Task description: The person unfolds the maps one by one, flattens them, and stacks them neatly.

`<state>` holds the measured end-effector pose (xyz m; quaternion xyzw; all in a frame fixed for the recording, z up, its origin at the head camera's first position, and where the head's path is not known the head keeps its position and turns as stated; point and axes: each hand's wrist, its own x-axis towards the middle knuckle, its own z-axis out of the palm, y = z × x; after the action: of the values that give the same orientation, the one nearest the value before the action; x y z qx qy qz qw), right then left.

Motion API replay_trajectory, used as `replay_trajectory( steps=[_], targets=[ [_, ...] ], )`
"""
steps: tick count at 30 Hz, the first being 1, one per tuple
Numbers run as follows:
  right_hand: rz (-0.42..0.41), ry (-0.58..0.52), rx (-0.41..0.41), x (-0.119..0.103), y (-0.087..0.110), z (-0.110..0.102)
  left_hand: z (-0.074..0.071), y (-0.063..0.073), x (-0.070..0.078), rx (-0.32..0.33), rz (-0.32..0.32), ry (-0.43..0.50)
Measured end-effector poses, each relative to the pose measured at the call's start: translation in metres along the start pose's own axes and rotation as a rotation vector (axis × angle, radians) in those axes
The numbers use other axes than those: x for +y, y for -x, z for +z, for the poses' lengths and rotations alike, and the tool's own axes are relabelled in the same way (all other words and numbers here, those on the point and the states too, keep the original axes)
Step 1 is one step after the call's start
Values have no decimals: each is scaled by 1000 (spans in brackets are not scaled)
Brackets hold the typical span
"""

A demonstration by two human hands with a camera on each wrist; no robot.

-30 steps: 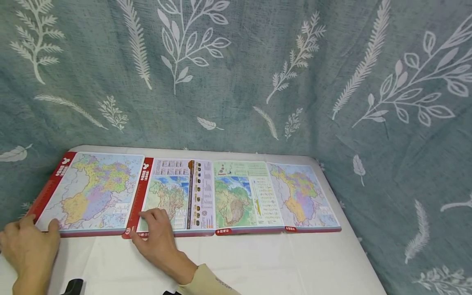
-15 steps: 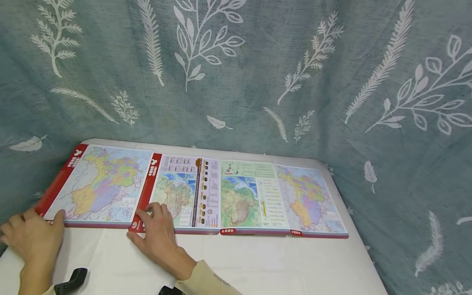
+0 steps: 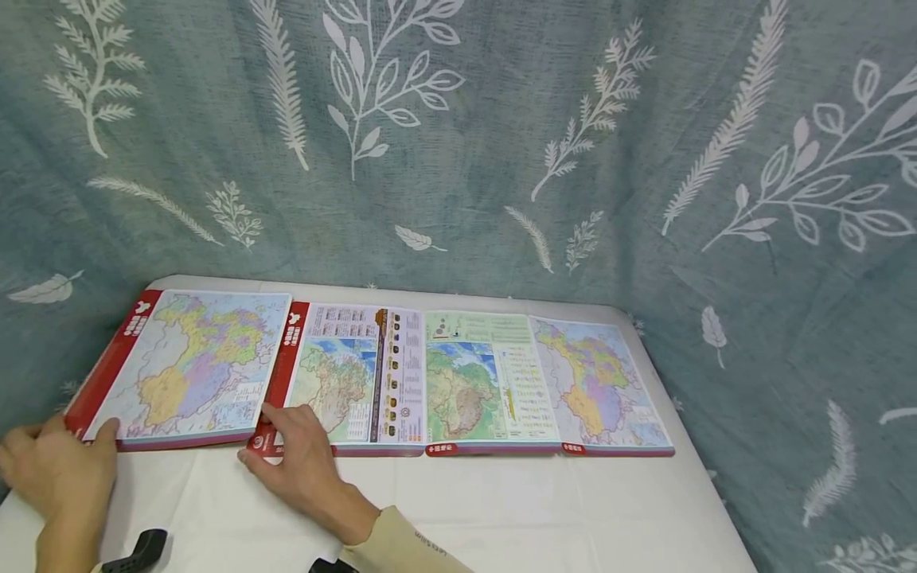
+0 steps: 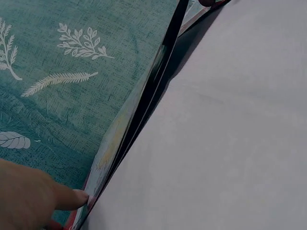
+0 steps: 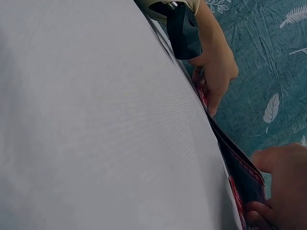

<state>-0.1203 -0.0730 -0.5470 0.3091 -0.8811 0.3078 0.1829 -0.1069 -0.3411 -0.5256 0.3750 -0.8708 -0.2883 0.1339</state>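
Note:
A glossy map sheet [image 3: 208, 358] with a red left border lies at the table's left end. My left hand [image 3: 60, 473] grips its near left corner, thumb over the front edge. At the sheet's near right corner, my right hand [image 3: 304, 454] holds the edge, index fingertip against it and thumb lower down. The right wrist view has that corner of the map [image 5: 240, 167] raised, with a dark gap beneath and the right fingers above and below it. A second map panel [image 3: 333, 382] with a red border lies partly under my right hand.
Further right, joined to the second panel, lie a green relief map panel [image 3: 462, 390] and a coloured map panel [image 3: 598, 382]. A white cloth [image 3: 501, 509] covers the table. A teal leaf-patterned curtain [image 3: 458, 159] hangs behind and along the right side.
My right index finger has moved onto the left map's right edge, and that near right corner now sits raised. My left hand keeps its hold. The head view has shifted slightly.

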Motion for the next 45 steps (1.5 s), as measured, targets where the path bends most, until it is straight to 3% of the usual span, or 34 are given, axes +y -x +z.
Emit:
replay_trajectory(
  steps=[5, 12, 19, 28, 36, 45],
  targets=[
    [8, -6, 25, -1, 1, -1, 0, 3, -2, 15, 26, 49],
    [38, 38, 70, 0, 1, -4, 3, 5, 3, 8, 30, 13],
    [72, 88, 112, 3, 11, -10, 10, 8, 4, 40, 119, 69],
    [74, 122, 152, 8, 16, -16, 13, 11, 5, 24, 152, 59],
    [119, 109, 132, 10, 23, -23, 17, 11, 7, 25, 218, 60],
    [149, 86, 164, 17, 33, -30, 23, 17, 8, 38, 310, 106]
  ],
)
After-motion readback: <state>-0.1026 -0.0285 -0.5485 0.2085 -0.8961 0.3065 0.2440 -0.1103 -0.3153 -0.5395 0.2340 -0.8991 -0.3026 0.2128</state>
